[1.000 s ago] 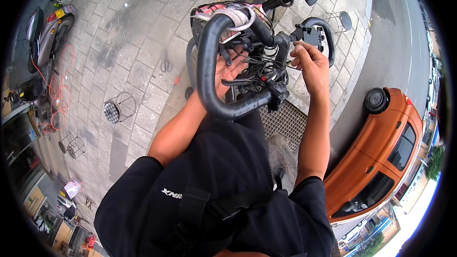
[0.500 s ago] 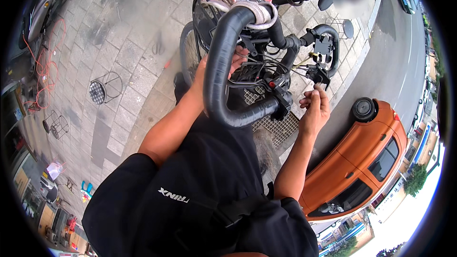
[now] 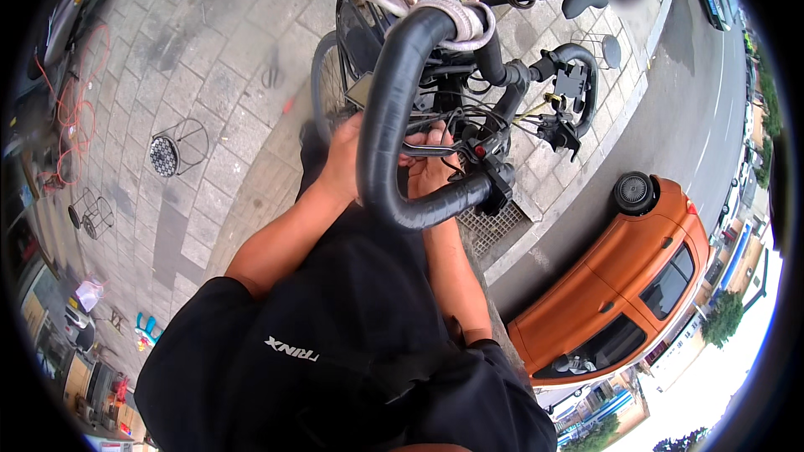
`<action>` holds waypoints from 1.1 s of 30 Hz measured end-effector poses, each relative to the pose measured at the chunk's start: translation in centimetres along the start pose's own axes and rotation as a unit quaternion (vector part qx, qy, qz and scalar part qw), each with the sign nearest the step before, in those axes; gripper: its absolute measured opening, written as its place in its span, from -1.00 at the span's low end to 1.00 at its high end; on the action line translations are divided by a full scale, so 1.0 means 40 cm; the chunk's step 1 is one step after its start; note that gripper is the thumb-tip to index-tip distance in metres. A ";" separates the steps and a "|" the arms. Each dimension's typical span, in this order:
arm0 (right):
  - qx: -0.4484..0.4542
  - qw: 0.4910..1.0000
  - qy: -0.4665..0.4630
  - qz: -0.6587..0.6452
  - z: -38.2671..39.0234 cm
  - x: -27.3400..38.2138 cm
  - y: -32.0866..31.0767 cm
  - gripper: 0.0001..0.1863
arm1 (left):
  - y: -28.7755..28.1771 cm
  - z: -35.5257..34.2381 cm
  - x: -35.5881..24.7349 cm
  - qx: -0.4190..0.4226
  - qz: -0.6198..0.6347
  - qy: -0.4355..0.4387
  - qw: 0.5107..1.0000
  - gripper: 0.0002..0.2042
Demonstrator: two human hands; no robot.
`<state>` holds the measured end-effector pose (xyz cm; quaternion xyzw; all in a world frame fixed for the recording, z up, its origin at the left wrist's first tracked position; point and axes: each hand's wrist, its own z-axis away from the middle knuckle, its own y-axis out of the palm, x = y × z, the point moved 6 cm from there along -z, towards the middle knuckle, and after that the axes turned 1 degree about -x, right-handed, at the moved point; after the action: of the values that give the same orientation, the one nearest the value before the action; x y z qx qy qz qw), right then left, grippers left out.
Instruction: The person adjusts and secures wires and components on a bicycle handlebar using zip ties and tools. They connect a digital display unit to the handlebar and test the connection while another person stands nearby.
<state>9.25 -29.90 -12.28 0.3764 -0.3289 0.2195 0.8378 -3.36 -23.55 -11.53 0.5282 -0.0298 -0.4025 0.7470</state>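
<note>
1. While one black handlebar [image 3: 379,109] stands before you, your two hands sit close together beside one brake lever [image 3: 431,151].
2. Left hand [image 3: 341,155]: partly hidden; openness, hold cannot be told.
3. Right hand [image 3: 430,174]: loosely curled; hold unclear.

The view looks from the left of two fisheye cameras worn on the person's head, facing steeply down. The dark shirt [image 3: 335,310], close to the lens, fills the bottom of the frame; the handlebar [image 3: 378,125] sits near, just above the centre. Pavement [image 3: 226,100] at the upper left and the road [image 3: 688,117] at the right lie farther off. The sweep is so wide that sky [image 3: 722,385] shows at lower right, and straight edges bend toward the rim.
</note>
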 end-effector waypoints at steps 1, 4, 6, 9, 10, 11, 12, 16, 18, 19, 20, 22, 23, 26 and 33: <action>-0.009 1.000 0.000 -0.009 -0.022 0.000 0.000 -0.59 | 0.001 0.002 0.001 -0.005 0.000 -0.001 1.000 -0.83; -0.037 0.999 0.010 -0.035 -0.053 0.012 0.013 -0.58 | -0.015 0.011 0.017 -0.023 0.009 -0.004 1.000 -0.83; -0.041 0.996 0.023 -0.074 -0.052 0.027 0.049 -0.62 | -0.030 0.014 0.032 -0.036 0.016 -0.004 0.999 -0.83; -0.070 0.996 0.025 -0.059 -0.057 0.045 0.070 -0.69 | 0.011 0.034 0.012 -0.041 -0.091 0.060 0.993 -0.78; -0.083 0.995 0.023 -0.042 -0.059 0.048 0.070 -0.70 | 0.019 0.042 0.009 -0.037 -0.107 0.064 0.991 -0.76; -0.095 0.995 0.034 -0.025 -0.059 0.049 0.069 -0.71 | 0.028 0.052 0.006 -0.034 -0.122 0.069 0.990 -0.74; -0.107 0.993 0.045 -0.007 -0.059 0.049 0.067 -0.71 | 0.018 0.060 0.007 -0.028 -0.099 0.046 0.994 -0.74; -0.091 0.983 0.001 0.157 -0.051 0.070 0.049 -0.70 | 0.020 0.069 0.013 -0.004 -0.041 0.020 0.999 -0.75; -0.082 0.983 0.007 0.162 -0.051 0.075 0.044 -0.68 | -0.006 0.063 0.034 0.032 -0.063 0.030 0.997 -0.76; -0.090 0.990 0.041 0.102 -0.051 0.070 0.044 -0.68 | -0.012 0.060 0.041 0.049 -0.083 0.051 0.994 -0.77; -0.096 0.992 0.076 0.042 -0.051 0.062 0.046 -0.67 | -0.003 0.056 0.038 0.058 -0.074 0.042 0.995 -0.75; -0.133 0.985 0.072 0.079 -0.051 0.056 0.028 -0.67 | 0.012 0.043 0.031 0.071 -0.027 -0.005 0.997 -0.68; -0.150 0.981 0.070 0.098 -0.051 0.048 0.014 -0.66 | 0.028 0.039 0.022 0.074 0.012 -0.043 0.996 -0.62; -0.077 0.996 0.033 0.025 -0.042 0.037 -0.003 -0.70 | 0.046 0.010 -0.004 0.076 0.046 -0.035 0.995 -0.65; -0.035 0.999 -0.008 -0.016 -0.007 0.063 -0.009 -0.75 | 0.039 0.001 -0.015 0.069 0.099 -0.037 0.992 -0.71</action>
<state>11.32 -29.59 -10.78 0.3540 -0.3374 0.1916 0.8510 -2.92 -23.03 -10.01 0.5578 -0.1371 -0.3432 0.7431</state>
